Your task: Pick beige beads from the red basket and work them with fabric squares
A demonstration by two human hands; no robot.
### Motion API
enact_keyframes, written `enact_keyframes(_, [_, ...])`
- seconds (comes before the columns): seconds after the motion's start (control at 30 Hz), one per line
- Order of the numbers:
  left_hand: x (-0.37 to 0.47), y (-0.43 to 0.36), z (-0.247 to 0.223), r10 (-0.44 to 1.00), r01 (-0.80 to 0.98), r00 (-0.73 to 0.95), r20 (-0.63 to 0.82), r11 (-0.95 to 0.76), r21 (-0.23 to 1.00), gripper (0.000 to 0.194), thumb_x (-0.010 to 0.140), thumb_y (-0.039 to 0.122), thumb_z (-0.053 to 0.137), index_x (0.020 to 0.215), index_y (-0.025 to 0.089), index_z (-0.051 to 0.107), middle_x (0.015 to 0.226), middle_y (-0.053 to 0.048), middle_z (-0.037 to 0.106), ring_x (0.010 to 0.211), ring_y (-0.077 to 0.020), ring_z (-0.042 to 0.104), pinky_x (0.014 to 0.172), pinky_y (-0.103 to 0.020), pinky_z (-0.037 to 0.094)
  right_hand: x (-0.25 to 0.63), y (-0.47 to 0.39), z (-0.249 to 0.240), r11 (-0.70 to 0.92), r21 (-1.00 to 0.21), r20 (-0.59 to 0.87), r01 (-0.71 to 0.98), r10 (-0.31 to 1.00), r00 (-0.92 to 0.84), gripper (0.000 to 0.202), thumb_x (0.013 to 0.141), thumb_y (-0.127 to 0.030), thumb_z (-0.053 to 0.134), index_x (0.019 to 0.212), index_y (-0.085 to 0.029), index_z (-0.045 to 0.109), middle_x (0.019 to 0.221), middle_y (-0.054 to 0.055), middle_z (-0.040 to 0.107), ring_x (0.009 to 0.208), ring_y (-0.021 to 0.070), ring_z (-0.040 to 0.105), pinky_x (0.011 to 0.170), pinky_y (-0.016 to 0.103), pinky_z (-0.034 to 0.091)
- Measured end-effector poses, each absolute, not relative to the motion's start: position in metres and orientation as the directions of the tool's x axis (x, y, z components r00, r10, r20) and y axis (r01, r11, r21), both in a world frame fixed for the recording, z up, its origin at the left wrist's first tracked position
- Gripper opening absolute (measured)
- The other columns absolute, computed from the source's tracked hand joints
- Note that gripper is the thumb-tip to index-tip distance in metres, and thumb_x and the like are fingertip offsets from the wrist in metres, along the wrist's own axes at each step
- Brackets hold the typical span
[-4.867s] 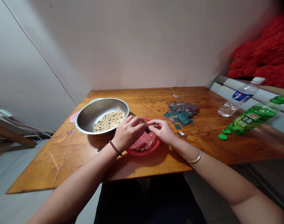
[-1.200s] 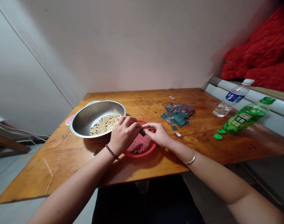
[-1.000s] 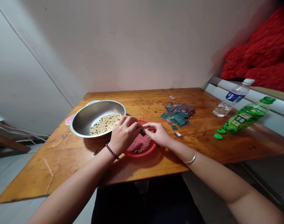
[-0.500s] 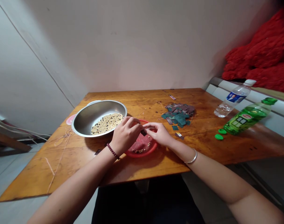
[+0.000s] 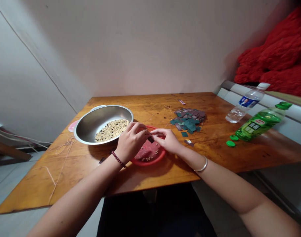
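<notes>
My left hand [image 5: 133, 137] and my right hand [image 5: 166, 140] meet fingertip to fingertip above a red plastic basket [image 5: 149, 162]. Between their pinched fingers is a small dark piece [image 5: 150, 140], partly hidden; its kind is too small to make out. Several pale beads [image 5: 147, 159] lie in the basket near its front and right rim. Left of my left hand stands a wide steel bowl [image 5: 87, 128], tilted, holding many pale beads [image 5: 111, 131] mixed with dark ones. A heap of green and brown square pieces [image 5: 188, 120] lies beyond my right hand.
A clear water bottle [image 5: 246, 102] and a green drink bottle [image 5: 261, 121] stand at the right, with green caps [image 5: 231, 144] nearby. Loose string [image 5: 57, 174] trails over the wooden table [image 5: 78, 179] at left. Red fluffy material [image 5: 284, 52] is piled at the far right.
The whole view has shifted slightly. Both hands stay together over the basket, with the fingers around the dark piece moved only a little.
</notes>
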State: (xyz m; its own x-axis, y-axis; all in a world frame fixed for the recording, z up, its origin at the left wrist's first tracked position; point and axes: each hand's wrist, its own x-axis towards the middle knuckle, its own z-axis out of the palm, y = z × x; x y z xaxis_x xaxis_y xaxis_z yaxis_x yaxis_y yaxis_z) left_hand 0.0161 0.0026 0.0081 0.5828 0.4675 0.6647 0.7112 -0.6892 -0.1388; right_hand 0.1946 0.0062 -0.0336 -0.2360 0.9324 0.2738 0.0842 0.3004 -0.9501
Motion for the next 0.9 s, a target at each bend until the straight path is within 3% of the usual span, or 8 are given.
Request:
enact_keyframes(0.5, [0.0176, 0.0022, 0.0099, 0.452, 0.692, 0.598, 0.662, -0.707, -0.142, 0.011, 0.083, 0.028, 0.056, 0.081, 0.019, 0.063, 0.090, -0.005, 0.060, 0.087, -0.0177, 0.048, 0.076, -0.031, 0.047, 0.1951, 0.0049, -0.0319, 0.325, -0.942, 0.290, 0.086, 0.915, -0.280, 0.023, 0.078, -0.024, 0.058, 0.096, -0.013, 0.067, 0.091, 0.009, 0.071, 0.079, 0.0172, 0.068, 0.078, 0.031, 0.054])
enact_keyframes(0.9, [0.0172, 0.0023, 0.0077, 0.472, 0.717, 0.584, 0.661, -0.682, -0.146, 0.010, 0.083, 0.027, 0.056, 0.084, 0.020, 0.064, 0.098, -0.005, 0.058, 0.093, -0.0192, 0.047, 0.082, -0.033, 0.046, 0.1946, 0.0062, -0.0328, 0.317, -0.944, 0.285, 0.095, 0.925, -0.250, 0.023, 0.076, -0.022, 0.060, 0.095, -0.012, 0.066, 0.093, 0.011, 0.070, 0.080, 0.0186, 0.068, 0.079, 0.033, 0.054])
